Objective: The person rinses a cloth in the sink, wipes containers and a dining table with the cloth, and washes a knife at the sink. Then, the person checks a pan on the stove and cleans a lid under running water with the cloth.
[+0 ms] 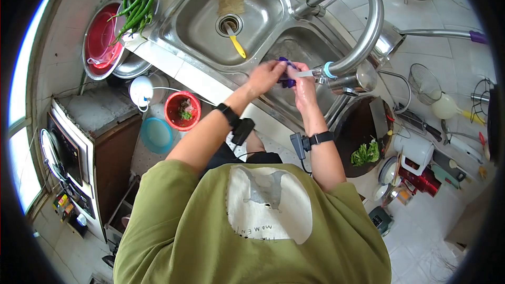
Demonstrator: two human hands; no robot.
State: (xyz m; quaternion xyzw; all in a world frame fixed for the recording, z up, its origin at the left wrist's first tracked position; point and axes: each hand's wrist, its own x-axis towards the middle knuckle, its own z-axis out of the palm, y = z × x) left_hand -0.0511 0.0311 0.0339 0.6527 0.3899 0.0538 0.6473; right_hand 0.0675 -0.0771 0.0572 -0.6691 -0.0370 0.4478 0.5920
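Note:
Both my hands are together over the right basin [329, 102] of the steel sink, under the tap [371, 18]. My left hand [267, 78], blurred by motion, has its fingers pressed against a small purple thing [285, 72]. On the other side, my right hand [303, 87] is closed around the same purple thing beside the tap's spout. Fingers cover much of it, so its shape is hard to make out. In the left basin [202, 23] lie a yellow-handled tool [238, 46], its end at the drain, and a tan cloth-like piece [231, 2].
Green chillies [141, 8] fill a container at the upper left, beside a red basin [100, 34]. A red bowl [182, 111] and a blue basin [157, 135] stand below. Chopped greens [365, 153] and a cleaver [379, 117] rest on the round board [350, 132] at right.

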